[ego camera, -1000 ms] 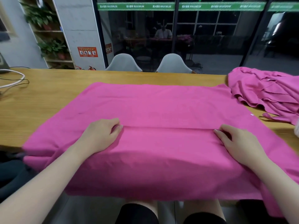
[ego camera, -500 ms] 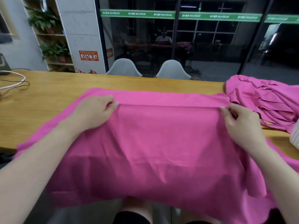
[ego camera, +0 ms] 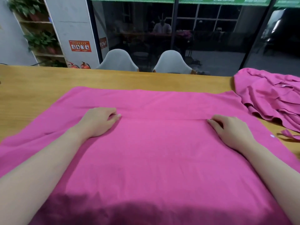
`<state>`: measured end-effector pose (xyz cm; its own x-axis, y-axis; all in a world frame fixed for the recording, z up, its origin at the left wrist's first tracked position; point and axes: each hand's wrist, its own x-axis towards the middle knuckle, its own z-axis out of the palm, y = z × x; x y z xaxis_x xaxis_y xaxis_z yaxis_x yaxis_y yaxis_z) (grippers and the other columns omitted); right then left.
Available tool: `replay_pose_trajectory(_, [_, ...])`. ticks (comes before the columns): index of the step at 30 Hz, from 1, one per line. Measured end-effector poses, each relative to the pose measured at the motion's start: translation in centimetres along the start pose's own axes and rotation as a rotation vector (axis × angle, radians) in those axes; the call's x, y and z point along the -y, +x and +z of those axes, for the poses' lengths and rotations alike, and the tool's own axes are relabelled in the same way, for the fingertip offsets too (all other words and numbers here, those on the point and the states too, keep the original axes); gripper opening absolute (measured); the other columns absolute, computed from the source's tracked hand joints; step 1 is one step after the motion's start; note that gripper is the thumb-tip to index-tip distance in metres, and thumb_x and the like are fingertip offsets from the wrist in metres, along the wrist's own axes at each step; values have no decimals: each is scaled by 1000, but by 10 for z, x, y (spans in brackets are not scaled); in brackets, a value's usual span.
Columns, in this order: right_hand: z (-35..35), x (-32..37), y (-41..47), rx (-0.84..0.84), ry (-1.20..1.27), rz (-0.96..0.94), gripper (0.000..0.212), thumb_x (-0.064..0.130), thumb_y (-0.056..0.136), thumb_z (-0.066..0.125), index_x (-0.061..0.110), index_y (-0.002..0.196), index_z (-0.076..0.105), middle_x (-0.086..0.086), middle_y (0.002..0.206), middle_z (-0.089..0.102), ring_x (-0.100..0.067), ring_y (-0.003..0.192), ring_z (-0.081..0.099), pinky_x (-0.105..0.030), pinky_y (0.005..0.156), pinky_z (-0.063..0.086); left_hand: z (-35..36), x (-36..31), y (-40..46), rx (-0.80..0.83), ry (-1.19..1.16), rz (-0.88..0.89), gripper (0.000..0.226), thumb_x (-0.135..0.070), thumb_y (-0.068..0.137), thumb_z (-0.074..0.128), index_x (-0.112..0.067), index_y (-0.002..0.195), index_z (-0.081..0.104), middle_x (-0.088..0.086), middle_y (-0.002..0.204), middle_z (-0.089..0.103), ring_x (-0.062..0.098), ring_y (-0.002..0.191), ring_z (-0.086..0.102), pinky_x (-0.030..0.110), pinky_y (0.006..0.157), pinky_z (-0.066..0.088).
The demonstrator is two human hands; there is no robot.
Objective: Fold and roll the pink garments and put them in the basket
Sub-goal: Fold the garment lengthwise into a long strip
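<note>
A large pink garment [ego camera: 162,156] lies spread flat on the wooden table [ego camera: 37,83] and hangs over the near edge toward me. Its near layer is folded forward, and the fold's edge runs straight across between my hands. My left hand [ego camera: 99,121] pinches that edge at its left end with curled fingers. At the right end my right hand [ego camera: 230,130] pinches the same edge. A strip of the lower layer shows beyond the fold. No basket is in view.
A crumpled pile of more pink garments [ego camera: 272,101] sits at the table's right, close to the spread one. Two white chairs [ego camera: 118,60] [ego camera: 172,62] stand behind the far edge, before a glass wall. Bare wood shows at the far left.
Both hands carried the near edge of the garment away from me and laid it down over the far part. The fold's edge now rests flat on the cloth.
</note>
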<state>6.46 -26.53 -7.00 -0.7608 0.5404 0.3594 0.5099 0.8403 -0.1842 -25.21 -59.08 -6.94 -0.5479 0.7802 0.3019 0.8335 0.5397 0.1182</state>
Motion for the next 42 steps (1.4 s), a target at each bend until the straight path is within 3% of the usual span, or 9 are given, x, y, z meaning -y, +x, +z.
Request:
replay_pose_trajectory(4, [1,0,1,-11,27,-6,31,46,101,50,23,84,60,-3,80,70,-37,85,64,-43,65,48,4,1,1,-9,2,14,36,-46,102,48,-20,77,47,-5,68,55,28,70,53,39,63,40])
replay_pose_trajectory(14, [-3,1,-17,5,163,-24,37,39,102,53,22,70,46,6,64,55,-28,69,54,-43,62,45,1,0,-23,-36,-44,-12,39,-45,102,49,-20,73,42,-6,64,53,25,67,52,38,60,36])
replay_pose_trajectory(22, [-17,6,-58,9,156,-17,35,43,100,53,22,72,51,6,64,58,-30,72,59,-46,65,48,-11,-11,-68,-22,-65,-18,35,-45,101,47,-21,75,45,-7,68,56,23,69,55,40,62,42])
replay_pose_trajectory(30, [-30,13,-114,-42,130,-19,32,42,99,57,25,72,49,6,64,59,-31,72,63,-44,60,47,-20,-22,-116,-49,-70,10,36,-43,103,47,-23,73,42,-7,65,53,18,64,52,38,58,37])
replay_pose_trajectory(33, [-36,18,-117,-75,120,-38,35,39,98,58,30,68,43,3,62,58,-37,72,64,-41,56,41,-27,-28,-119,-101,-78,32,37,-44,103,46,-23,73,38,-9,61,49,22,62,53,36,56,36])
replay_pose_trajectory(35, [-41,20,-115,-138,75,-51,30,38,99,57,27,72,50,-4,67,66,-39,72,65,-41,55,42,-36,-31,-119,-188,-27,84,36,-47,101,42,-25,73,36,-11,58,44,28,61,56,35,55,36])
replay_pose_trajectory(39, [-65,20,-91,-290,25,-94,29,36,99,57,19,76,56,-9,68,66,-39,69,64,-41,54,45,-67,-28,-97,-340,-17,86,38,-51,99,40,-22,75,46,-10,57,46,28,59,54,37,55,44])
replay_pose_trajectory(42, [-78,23,-58,-302,9,-104,30,37,100,57,18,77,60,-11,68,64,-38,70,61,-40,57,44,-83,-26,-66,-337,51,74,37,-47,103,43,-22,79,54,-10,64,53,23,62,53,34,55,37])
